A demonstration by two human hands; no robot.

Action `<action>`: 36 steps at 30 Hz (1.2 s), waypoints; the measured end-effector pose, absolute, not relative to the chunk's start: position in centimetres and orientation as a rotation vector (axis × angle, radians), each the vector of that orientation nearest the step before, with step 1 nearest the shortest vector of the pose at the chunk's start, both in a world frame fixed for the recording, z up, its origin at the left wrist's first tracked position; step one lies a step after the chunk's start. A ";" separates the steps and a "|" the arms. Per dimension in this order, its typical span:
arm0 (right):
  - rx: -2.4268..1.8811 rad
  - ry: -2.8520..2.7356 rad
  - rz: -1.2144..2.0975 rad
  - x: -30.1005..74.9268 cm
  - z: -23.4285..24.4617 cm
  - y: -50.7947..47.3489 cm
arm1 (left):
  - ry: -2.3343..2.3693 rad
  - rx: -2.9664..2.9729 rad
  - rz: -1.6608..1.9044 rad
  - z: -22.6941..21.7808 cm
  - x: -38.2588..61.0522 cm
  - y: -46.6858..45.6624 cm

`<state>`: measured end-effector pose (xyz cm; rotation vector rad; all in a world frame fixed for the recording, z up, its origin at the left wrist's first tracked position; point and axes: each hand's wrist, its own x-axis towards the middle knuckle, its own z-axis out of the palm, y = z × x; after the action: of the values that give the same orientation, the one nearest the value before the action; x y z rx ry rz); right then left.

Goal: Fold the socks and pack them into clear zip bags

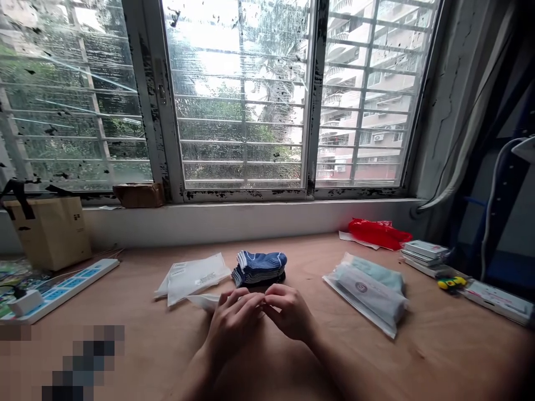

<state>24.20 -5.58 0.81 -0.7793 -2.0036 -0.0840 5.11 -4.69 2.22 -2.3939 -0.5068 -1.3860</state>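
Observation:
Close together at the middle of the table are my left hand (236,317) and my right hand (290,312), fingers pinched and tips nearly touching. A frosted white plastic bag (204,301) sticks out to the left from under my left hand, and both hands appear closed on its edge. My fingers hide most of this bag. Just beyond them lies a folded stack of blue and white socks (261,264). Left of the socks, flat frosted bags (196,275) with small print overlap each other.
Filled frosted packages (365,292) lie to the right. Behind them are a red plastic bag (378,233), stacked white boxes (426,250) and a yellow-black item (451,284). A power strip (75,284) and a cardboard box (50,231) stand left. A window (244,111) rises behind the table.

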 end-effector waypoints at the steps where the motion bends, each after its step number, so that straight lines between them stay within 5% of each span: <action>1: -0.783 -2.009 -0.100 24.2 0.9 -5.6 | -0.507 -2.395 -1.385 2.2 5.1 -4.7; 28: -1.123 -1.677 -0.107 31.4 0.9 -2.6 | -0.872 -2.132 -1.223 2.6 -0.7 0.2; 36: -1.224 -1.613 -0.235 30.8 1.3 -3.0 | -1.003 -2.312 -1.406 1.8 0.4 -0.4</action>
<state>30.78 -2.97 1.29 -1.2243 -1.6134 -0.2353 0.40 -0.40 1.78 -2.3124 -1.0031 -1.4064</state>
